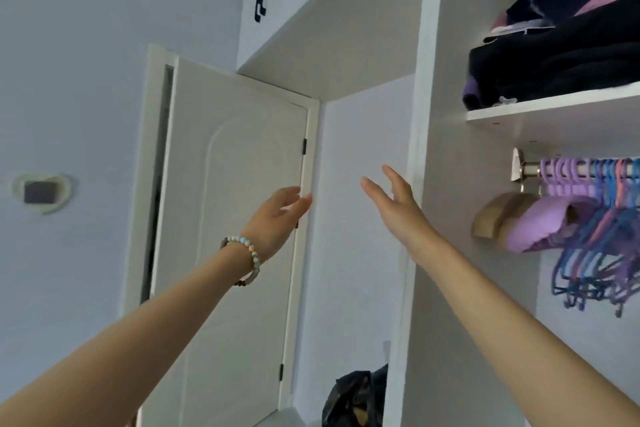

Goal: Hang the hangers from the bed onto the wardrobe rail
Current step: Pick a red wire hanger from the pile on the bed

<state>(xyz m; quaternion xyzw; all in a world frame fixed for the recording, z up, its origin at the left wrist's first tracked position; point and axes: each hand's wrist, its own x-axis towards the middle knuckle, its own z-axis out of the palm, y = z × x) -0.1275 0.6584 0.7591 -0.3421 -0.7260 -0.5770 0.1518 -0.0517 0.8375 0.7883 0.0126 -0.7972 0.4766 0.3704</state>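
Tall white open wardrobe [450, 114] at right; white panelled door [239, 184] at left, ajar. Pile of dark folded clothes [554, 62] on the upper white shelf [554, 111]. Below, purple, blue and pink plastic hangers [595, 236] hooked on the silver metal rail [531, 170]. Left hand [277, 215] and right hand [394, 208] raised, fingers loosely spread, holding nothing, well apart from the hangers. Pale beaded bracelet [251, 253] on left wrist.

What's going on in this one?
A person faces an open wardrobe with both arms raised. The left hand, with a beaded bracelet at the wrist, and the right hand are open and hold nothing. A bunch of purple, blue and pink hangers already hangs on the wardrobe rail, under a shelf of folded dark clothes.
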